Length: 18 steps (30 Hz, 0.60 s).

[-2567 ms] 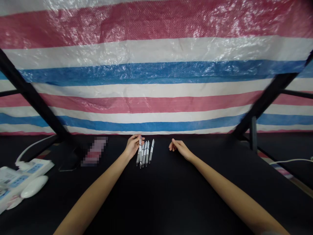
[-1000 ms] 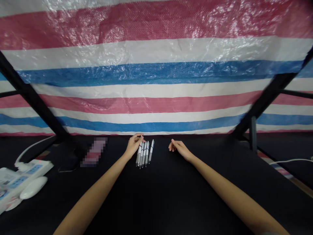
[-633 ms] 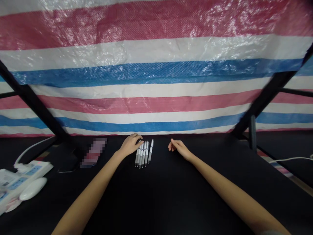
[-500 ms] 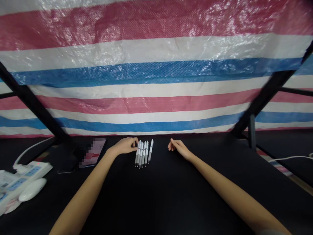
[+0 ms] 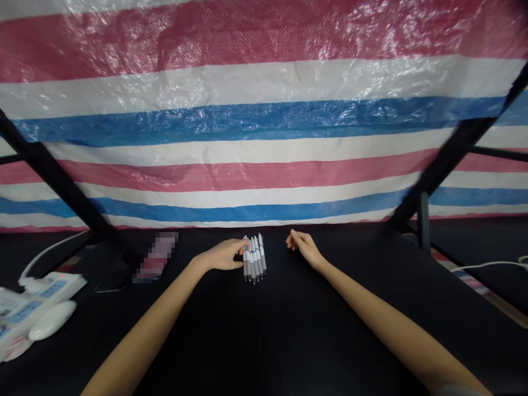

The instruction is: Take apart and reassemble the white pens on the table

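Note:
Several white ballpoint pens with grey grips (image 5: 254, 258) lie side by side on the black table, their grey tips towards me. My left hand (image 5: 225, 254) is at the left side of the row, with its fingertips over or against the upper part of the leftmost pens. Its thumb and fingers are apart, and it grips none of them. Off to the right of the pens, my right hand (image 5: 304, 246) rests with its fingers loosely curled in and the thumb against them. I see nothing in it.
A pixelated phone-like object (image 5: 159, 257) lies left of my left hand. At the far left are a white power strip (image 5: 53, 289) with a cable and a white rounded device (image 5: 53, 320). Black frame bars (image 5: 443, 165) stand either side before a striped plastic sheet (image 5: 264, 176).
The pens have shifted to the right, and the separate right-hand pen is now close against the others. My left hand has moved right with them. My right hand has barely moved.

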Available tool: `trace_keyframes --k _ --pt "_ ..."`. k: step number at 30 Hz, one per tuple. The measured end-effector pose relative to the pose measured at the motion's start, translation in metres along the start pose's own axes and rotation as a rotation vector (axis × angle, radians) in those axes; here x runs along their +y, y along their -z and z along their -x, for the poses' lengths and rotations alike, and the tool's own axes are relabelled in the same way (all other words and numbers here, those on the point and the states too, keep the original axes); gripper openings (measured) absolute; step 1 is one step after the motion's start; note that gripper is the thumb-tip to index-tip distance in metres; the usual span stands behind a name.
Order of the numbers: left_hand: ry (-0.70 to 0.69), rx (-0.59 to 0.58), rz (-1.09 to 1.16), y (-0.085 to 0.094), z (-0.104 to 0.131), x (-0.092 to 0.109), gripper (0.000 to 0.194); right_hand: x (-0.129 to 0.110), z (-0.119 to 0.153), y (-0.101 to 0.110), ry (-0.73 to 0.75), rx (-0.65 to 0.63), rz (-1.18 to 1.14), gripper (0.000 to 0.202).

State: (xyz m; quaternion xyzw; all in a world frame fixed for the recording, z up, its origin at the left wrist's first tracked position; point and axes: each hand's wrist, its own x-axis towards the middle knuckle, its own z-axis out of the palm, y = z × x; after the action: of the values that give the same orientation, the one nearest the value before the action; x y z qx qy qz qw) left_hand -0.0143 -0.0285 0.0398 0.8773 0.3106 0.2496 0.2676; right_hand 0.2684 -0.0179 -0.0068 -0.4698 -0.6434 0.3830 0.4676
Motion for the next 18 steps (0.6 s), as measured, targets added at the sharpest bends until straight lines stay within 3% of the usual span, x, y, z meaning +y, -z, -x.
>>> trace_keyframes --k 5,10,18 --pt "0.051 0.060 -0.173 -0.030 -0.008 0.010 0.034 0.005 -0.001 0.002 0.020 0.128 0.059 0.059" --pt "0.077 -0.009 -0.451 -0.061 -0.015 0.015 0.041 0.011 -0.003 0.003 0.039 0.227 0.094 0.056" --pt "0.103 0.013 -0.492 -0.080 -0.020 0.024 0.037 0.013 -0.005 0.003 0.034 0.318 -0.012 0.052"
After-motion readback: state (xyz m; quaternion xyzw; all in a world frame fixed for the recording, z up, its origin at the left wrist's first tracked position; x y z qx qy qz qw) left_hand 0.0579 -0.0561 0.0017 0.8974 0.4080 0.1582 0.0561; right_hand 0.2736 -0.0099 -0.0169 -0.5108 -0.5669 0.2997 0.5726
